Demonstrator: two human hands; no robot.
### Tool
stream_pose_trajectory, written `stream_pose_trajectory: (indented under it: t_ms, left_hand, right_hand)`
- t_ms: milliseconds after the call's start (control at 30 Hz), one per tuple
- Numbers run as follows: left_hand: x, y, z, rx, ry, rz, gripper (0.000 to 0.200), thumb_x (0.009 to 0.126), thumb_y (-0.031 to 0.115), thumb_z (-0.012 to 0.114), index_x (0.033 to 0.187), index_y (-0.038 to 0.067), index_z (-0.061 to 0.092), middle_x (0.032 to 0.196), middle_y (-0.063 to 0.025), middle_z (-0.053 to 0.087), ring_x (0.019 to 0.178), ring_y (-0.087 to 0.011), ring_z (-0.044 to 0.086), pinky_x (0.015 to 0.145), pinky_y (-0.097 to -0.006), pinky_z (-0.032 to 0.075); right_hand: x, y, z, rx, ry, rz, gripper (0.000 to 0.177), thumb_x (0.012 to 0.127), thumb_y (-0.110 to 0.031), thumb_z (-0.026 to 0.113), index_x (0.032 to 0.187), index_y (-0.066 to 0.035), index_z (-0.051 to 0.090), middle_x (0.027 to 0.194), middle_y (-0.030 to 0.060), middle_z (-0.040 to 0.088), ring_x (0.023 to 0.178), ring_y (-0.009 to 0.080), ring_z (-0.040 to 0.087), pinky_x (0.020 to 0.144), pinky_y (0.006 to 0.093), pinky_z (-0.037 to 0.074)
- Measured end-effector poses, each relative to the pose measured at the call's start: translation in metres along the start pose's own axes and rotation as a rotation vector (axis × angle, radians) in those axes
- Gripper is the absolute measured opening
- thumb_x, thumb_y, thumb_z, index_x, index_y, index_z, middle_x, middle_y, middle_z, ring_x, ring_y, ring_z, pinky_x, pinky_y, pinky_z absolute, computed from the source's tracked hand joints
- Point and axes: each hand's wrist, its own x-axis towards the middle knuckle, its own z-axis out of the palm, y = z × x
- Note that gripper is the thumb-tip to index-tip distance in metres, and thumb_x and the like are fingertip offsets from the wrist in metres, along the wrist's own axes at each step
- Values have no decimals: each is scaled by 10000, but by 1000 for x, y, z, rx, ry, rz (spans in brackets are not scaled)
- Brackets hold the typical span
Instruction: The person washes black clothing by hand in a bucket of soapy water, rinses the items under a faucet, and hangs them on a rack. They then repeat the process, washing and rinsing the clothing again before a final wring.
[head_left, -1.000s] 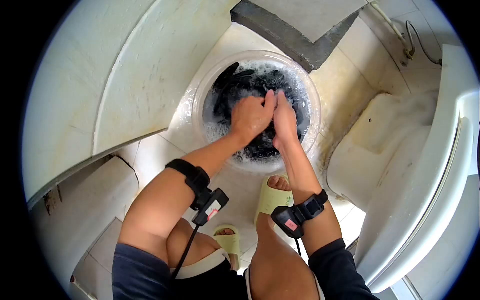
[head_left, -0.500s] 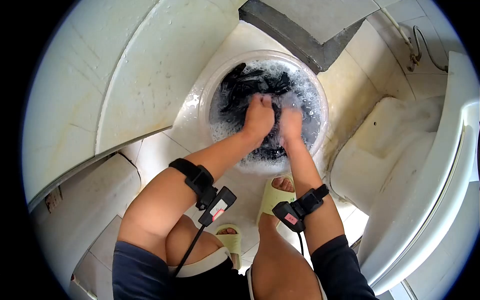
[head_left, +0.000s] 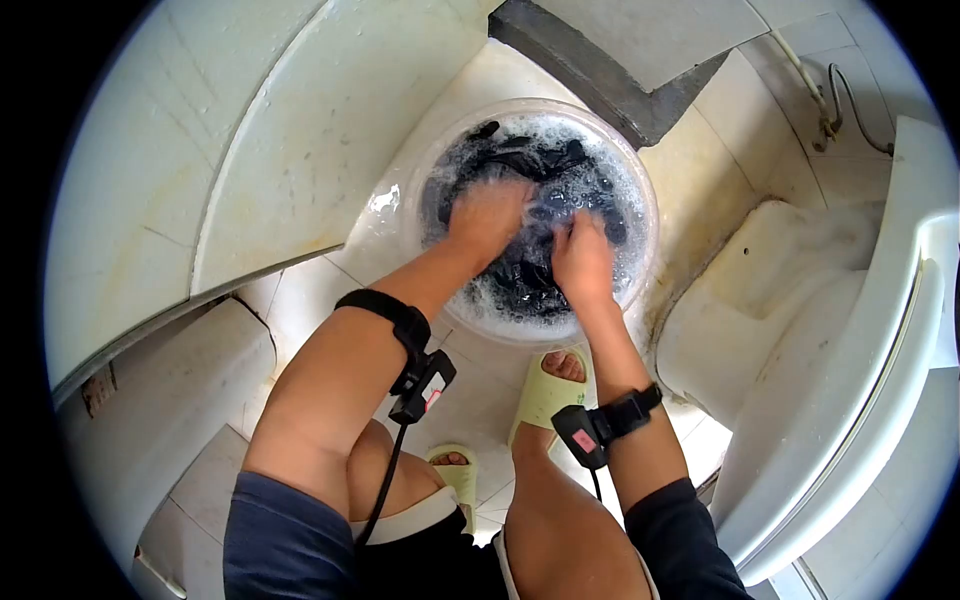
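Observation:
Dark wet cloth [head_left: 527, 285] lies bunched in foamy water inside a round, pale plastic basin [head_left: 649, 240]. My left hand [head_left: 488, 218] is down in the suds over the cloth at the basin's left side. Motion and foam smear its fingers, so their grip does not show. To its right, my right hand [head_left: 583, 258] has its fingers curled on the cloth, thumb side toward the left hand. Part of the cloth is hidden under foam and beneath both hands.
A squat toilet pan [head_left: 730, 290] is set in the floor on the right, beside a white curved-edged fixture [head_left: 850, 400]. A grey ledge [head_left: 575, 60] borders the basin's far side. A large pale panel [head_left: 300, 130] rises at left. My slippered foot [head_left: 552, 395] stands just below the basin.
My left hand has moved left and slightly down, away from the right hand. The right hand has drawn slightly nearer to me. The cloth between them has shifted in the foam.

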Motion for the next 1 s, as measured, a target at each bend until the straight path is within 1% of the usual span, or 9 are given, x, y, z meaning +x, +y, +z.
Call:
stream_pose_trajectory:
  t_ms: [100,167,300,333,500,567,700,900,1000]
  left_hand:
    - [8,34,13,-457,207,-473,338,878,287,477,930,-13,622,929,-243,629,858,-386,606,795,-396,467]
    - [-1,61,23,-782,330,-549,479,854,412,467,841,-37,634,853,-277,617,856,-439,590,779,-464,457]
    - [-6,56,-2,-632,233,-281,411,872,397,472,811,28,642,793,-258,606,791,-452,574,718,-483,452]
    - [-5,48,-3,-579,287,-87,398,882,386,467,793,37,638,767,-253,600,764,-456,569,695,-488,450]
    - [14,11,-6,-447,382,-83,353,927,323,462,816,13,587,752,-261,572,740,-454,546,608,-453,433]
    - [6,20,-8,-361,319,-162,355,922,323,452,840,3,584,764,-280,588,777,-466,559,665,-493,444]
    - [6,38,24,-616,420,-435,352,906,317,505,850,-24,573,826,-277,584,682,-442,540,643,-429,442]
    - [-12,68,2,-1235,61,-973,397,894,370,515,853,-21,575,780,-268,583,609,-402,508,644,-408,433]
    - [-5,38,13,-476,272,-115,306,913,344,501,887,46,564,624,-247,562,660,-406,554,570,-429,443]
  right_hand:
    - [11,17,23,-142,35,-24,261,800,-80,564,1041,5,510,1015,263,562,797,431,593,721,469,476]
    - [25,30,41,448,-63,61,274,832,-120,511,1076,3,526,1072,232,573,827,360,612,740,429,491]
    - [18,-23,3,1642,-354,894,273,908,-218,433,996,-11,588,871,120,638,820,276,619,707,398,502]
    - [13,-52,-26,1440,-283,969,290,926,-239,404,992,-22,585,749,98,627,707,267,616,656,383,503]
    - [29,5,-11,1894,-1099,737,316,939,-283,432,885,-7,577,674,68,610,544,240,552,593,373,482]
    - [13,-28,-8,674,-183,375,358,940,-301,449,817,18,555,648,121,595,506,253,522,555,398,459]
    - [18,-10,23,61,160,59,304,937,-248,446,847,26,543,699,275,575,673,394,601,643,498,440]
    - [23,4,23,173,71,61,305,930,-260,438,1005,13,551,814,258,618,686,409,610,592,483,451]
    - [29,-5,23,1210,-252,831,397,889,-354,504,1078,-12,574,905,118,618,766,266,584,636,359,471]
